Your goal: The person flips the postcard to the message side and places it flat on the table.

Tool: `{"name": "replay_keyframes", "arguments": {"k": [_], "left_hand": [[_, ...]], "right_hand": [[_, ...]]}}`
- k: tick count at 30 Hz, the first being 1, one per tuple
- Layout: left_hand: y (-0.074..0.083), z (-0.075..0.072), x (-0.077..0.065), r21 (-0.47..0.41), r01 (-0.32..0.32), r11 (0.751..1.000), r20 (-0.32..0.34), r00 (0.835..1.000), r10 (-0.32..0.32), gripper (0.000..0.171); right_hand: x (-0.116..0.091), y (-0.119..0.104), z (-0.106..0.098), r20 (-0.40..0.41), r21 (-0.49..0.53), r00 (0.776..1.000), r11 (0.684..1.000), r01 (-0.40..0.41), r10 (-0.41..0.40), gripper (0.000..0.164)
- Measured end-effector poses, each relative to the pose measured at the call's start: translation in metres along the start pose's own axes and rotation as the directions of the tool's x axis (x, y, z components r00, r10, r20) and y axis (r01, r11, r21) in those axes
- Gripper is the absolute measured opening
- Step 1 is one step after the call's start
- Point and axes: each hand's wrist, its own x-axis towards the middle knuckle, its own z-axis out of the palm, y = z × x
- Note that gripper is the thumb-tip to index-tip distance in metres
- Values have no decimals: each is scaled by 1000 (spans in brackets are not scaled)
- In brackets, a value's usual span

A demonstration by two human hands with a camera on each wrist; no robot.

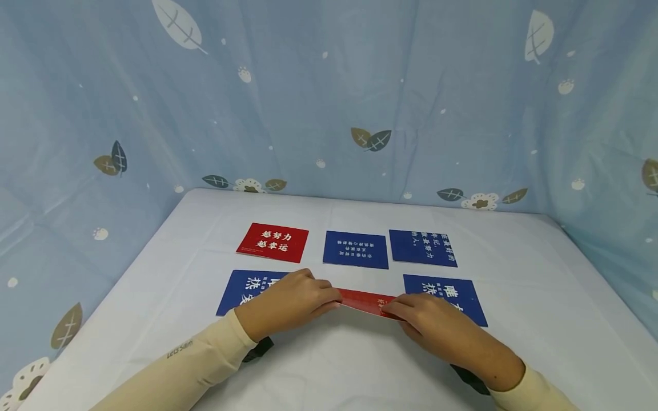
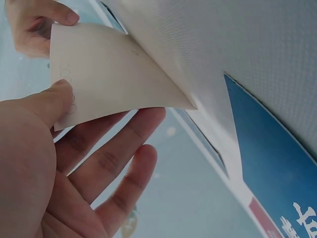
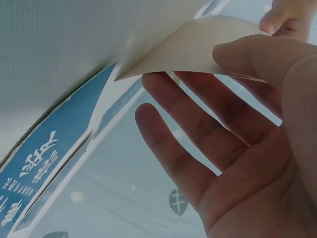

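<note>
A red postcard [image 1: 362, 299] with a pale back [image 2: 99, 69] is held tilted up at the front middle of the table. My left hand [image 1: 290, 302] pinches its left edge, thumb on the pale back and fingers on the printed side. The right hand [image 1: 442, 322] pinches the opposite edge the same way, as the right wrist view shows. The card's far edge seems low, close to or on the cloth. Blue cards with white characters lie beside it: one [image 1: 236, 285] partly under my left hand's outline, another [image 1: 470, 297] partly behind the right.
In the back row lie a red card [image 1: 272, 242] with white characters, a blue card [image 1: 356, 249] and another blue card [image 1: 424, 248]. A white cloth [image 1: 339, 365] covers the table. Light-blue curtains [image 1: 308, 97] with leaf prints hang behind and at the sides.
</note>
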Motion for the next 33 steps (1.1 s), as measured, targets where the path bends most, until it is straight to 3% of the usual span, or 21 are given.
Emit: {"name": "replay_keyframes", "arguments": {"k": [11, 16, 33], "left_hand": [[0, -1, 1, 49, -4, 999, 2, 1000, 4, 21], [0, -1, 0, 32, -2, 999, -10, 1000, 2, 20], [0, -4, 0, 9, 5, 1000, -40, 999, -5, 16]], "right_hand": [[-1, 0, 0, -15, 25, 1000, 1000, -11, 12, 39], [-1, 1, 0, -11, 35, 1000, 999, -9, 9, 39], [-2, 0, -2, -51, -48, 999, 999, -19, 17, 39]]}}
